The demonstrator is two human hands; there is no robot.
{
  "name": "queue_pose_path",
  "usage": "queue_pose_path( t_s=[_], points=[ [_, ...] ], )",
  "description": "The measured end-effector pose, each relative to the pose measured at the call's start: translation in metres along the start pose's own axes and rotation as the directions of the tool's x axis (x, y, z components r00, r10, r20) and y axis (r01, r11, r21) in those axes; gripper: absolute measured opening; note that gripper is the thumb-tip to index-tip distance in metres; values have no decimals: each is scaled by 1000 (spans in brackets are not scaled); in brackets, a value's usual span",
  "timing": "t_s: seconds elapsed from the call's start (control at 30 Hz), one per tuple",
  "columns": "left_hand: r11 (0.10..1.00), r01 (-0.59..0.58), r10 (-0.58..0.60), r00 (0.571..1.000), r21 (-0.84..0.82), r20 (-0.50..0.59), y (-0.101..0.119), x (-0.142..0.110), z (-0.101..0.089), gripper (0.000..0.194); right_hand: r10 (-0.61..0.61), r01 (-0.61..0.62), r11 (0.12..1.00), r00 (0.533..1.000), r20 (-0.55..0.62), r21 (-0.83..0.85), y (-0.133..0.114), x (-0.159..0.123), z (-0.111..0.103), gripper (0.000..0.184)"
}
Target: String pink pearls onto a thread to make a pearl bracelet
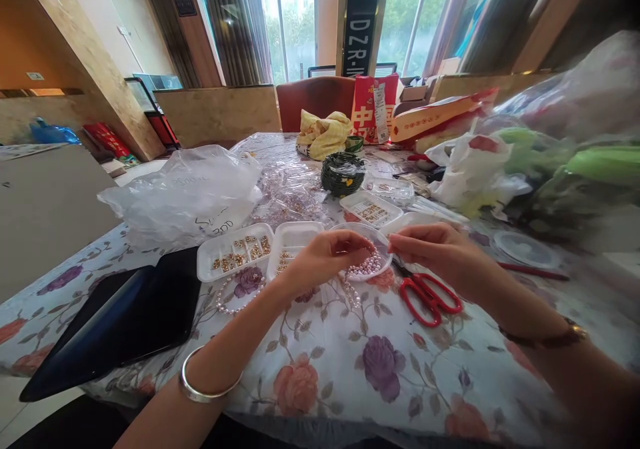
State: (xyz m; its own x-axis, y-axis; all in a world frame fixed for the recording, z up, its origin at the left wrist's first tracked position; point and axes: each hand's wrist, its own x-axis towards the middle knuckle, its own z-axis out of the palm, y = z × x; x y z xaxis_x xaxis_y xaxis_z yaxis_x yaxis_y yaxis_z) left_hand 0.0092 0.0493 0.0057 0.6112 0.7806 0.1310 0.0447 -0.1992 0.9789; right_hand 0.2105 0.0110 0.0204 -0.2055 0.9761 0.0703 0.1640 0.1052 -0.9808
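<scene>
My left hand [327, 256] curls over a round clear bowl [385, 257] of pink pearl beads [369, 266], its fingertips among the beads, partly hidden. A short strand of pearl beads [351, 294] lies just below that hand; whether the fingers hold it is unclear. At the bowl's right rim my right hand [433, 252] is closed in a pinch, and whatever sits between thumb and finger is too small to make out. Red-handled scissors [431, 297] lie under the right hand, blades toward the bowl. To the left rests a white pearl bracelet [235, 306].
White trays [210, 272] with gold beads stand left of the bowl, and another tray [373, 209] behind it. A dark woven basket [343, 174], a plastic bag [185, 189] and a black folder-like object [135, 316] surround the work. A red stick [533, 271] lies right.
</scene>
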Motion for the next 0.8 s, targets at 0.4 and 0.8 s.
queue_pose_path(
  t_s=[0.4,0.8],
  points=[
    [990,54,-52,998,-129,22,15,-6,8,10,-172,176,956,984,37,-234,-8,-1,-3,21],
    [991,40,-36,999,-125,30,13,-6,10,15,-416,352,704,909,43,-617,-12,-7,-2,16]
  ],
)
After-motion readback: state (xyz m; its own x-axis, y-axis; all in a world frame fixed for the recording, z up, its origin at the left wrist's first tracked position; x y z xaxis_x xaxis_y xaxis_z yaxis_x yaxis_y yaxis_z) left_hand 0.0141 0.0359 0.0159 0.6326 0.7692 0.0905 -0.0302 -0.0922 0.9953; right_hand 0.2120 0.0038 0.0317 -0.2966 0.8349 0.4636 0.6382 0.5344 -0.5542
